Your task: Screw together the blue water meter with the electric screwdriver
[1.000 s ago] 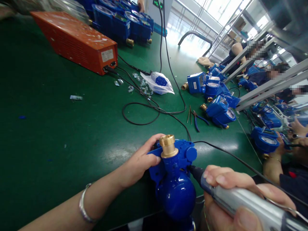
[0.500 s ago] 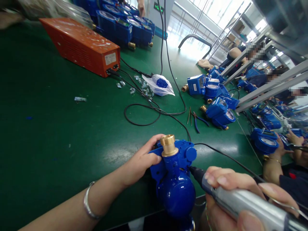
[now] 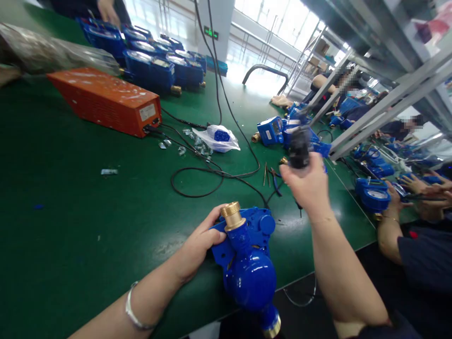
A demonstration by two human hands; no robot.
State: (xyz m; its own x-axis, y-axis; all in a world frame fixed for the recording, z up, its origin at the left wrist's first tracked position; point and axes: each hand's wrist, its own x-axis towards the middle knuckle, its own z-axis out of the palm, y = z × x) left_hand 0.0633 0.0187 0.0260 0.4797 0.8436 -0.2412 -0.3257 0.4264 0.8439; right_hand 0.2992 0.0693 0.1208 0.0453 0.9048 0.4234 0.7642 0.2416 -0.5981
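My left hand [image 3: 203,242] is closed on the edge of a blue water meter [image 3: 250,278], thumb on top. The meter lies with its rounded underside up at the table's front edge; one brass threaded end [image 3: 233,215] points up and the other [image 3: 272,327] points down towards me. Away to the right, my right hand [image 3: 310,186] is wrapped round an electric screwdriver [image 3: 300,148]. Its dark rear end is blurred above the fist, and a thin bit shows below. The screwdriver is apart from the meter.
An orange power box [image 3: 106,101] stands at the left, its black cables [image 3: 197,195] looping over the green table. Blue-handled pliers [image 3: 276,182] lie near a bag of small blue parts [image 3: 221,136]. More meters [image 3: 148,68] stand at the back. A co-worker's hands [image 3: 395,197] are at the right.
My right hand has lifted the screwdriver off the meter and carried it forward, turning it more upright. My left hand keeps hold of the meter. The whole view has shifted slightly.
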